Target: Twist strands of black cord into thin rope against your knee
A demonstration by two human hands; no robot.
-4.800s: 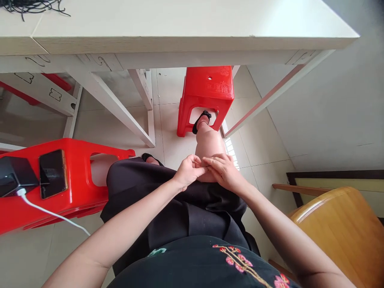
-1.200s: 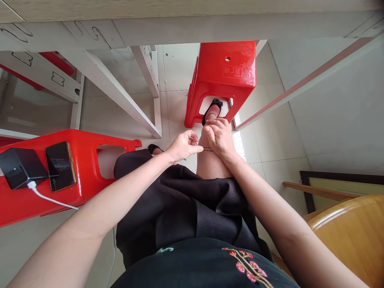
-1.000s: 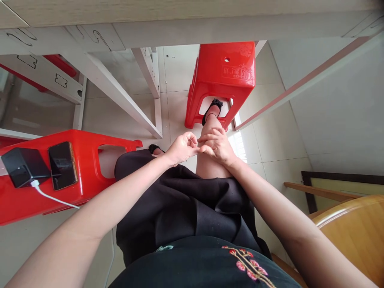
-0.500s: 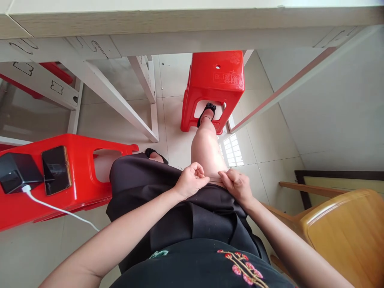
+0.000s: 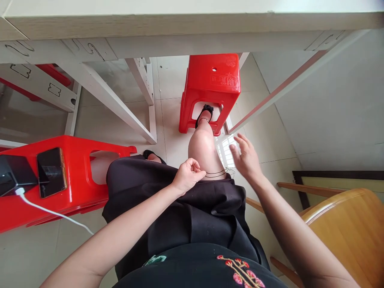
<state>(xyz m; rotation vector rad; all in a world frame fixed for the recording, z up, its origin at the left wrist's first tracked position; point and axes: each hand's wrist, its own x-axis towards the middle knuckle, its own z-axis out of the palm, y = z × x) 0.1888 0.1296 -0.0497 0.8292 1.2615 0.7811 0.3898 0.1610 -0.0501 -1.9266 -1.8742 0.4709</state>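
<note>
I sit with a black skirt over my lap and my bare right leg stretched toward a red stool. My left hand is closed in a pinch on thin black threads that lie across my thigh just above the skirt's hem. My right hand hovers to the right of the knee, fingers spread, holding nothing. The far ends of the threads trail loose near that hand.
A white table spans the top, its slanted legs running down to the tiled floor. At the left, a red stool carries a phone and a black charger with a white cable. A wooden chair stands at the right.
My right hand has let go of the threads, lifted off my thigh and opened to the right. The left hand keeps its pinch. The threads now lie exposed across the leg.
</note>
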